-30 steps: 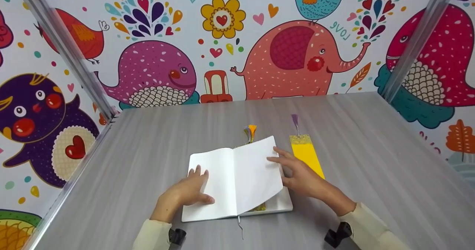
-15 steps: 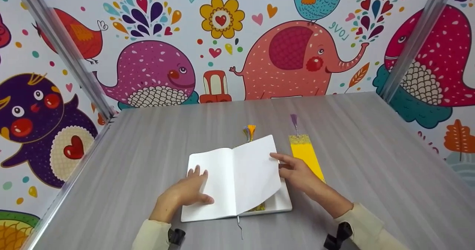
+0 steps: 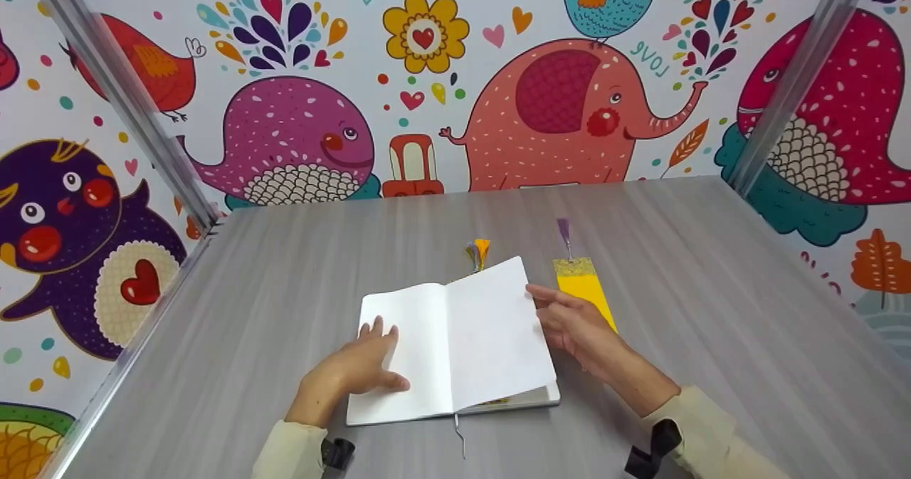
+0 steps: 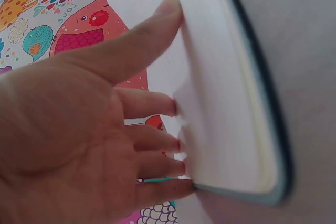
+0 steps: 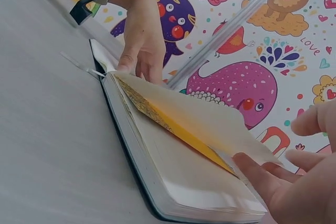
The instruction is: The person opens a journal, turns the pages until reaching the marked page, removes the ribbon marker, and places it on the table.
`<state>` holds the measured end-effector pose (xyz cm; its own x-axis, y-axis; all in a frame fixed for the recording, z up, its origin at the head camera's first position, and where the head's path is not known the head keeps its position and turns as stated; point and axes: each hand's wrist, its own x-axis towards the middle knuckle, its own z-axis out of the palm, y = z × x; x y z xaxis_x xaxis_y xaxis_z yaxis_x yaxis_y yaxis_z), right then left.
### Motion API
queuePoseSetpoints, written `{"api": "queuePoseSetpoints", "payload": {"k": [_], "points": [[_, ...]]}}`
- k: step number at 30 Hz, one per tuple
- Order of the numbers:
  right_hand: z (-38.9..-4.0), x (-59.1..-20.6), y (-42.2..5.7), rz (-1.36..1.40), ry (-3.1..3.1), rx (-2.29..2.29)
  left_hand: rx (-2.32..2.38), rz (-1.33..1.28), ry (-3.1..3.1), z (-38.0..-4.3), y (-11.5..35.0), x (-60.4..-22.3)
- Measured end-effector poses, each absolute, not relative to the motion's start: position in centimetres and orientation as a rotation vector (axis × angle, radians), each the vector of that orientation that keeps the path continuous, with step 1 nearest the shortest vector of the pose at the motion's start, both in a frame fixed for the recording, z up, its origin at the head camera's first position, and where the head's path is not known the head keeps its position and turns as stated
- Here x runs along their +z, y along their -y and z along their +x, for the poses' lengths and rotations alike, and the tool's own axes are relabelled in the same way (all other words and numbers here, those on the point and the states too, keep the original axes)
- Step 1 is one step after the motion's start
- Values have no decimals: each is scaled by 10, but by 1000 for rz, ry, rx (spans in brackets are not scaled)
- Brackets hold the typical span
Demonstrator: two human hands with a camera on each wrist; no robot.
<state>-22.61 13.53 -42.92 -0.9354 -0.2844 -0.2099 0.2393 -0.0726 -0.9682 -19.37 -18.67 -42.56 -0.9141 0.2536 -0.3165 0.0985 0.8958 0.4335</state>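
Observation:
An open notebook with blank white pages lies on the table. My left hand rests spread on its left page, thumb near the gutter. The right-hand page is raised off the stack below. At that page's outer edge is my right hand; in the right wrist view its fingers are fairly straight and touch the edge. Under the raised page sits a yellow bookmark with a glittery band. Orange and greyish tassels stick out past the notebook's top. A ribbon marker hangs from the bottom.
Another yellow bookmark with a purple tassel lies right of the notebook, partly behind my right hand. The grey table meets printed cartoon walls at the back and sides, with metal posts at the corners.
My right hand has shifted from over the raised page's edge to just outside it. The page's lower right corner has uncurled outward, covering more of the bookmark. The left hand stays put.

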Motion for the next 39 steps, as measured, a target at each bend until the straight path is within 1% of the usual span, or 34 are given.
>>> {"api": "queuePoseSetpoints", "payload": {"k": [8, 17, 28, 32, 39], "points": [[-224, -431, -136, -24, -1829, -2083, 580, 270, -2692, -194, 186, -426], [-221, -422, -127, -1, -1786, -2058, 577, 274, -2690, -196, 188, -424], [-221, -409, -113, -118, -1787, -2033, 607, 313, -2677, -198, 194, -420], [-219, -404, -106, -172, -1857, -1960, 632, 328, -2691, -200, 198, -419], [-215, -406, -91, -421, -1855, -1855, 759, 311, -2729, -203, 204, -422]]}}
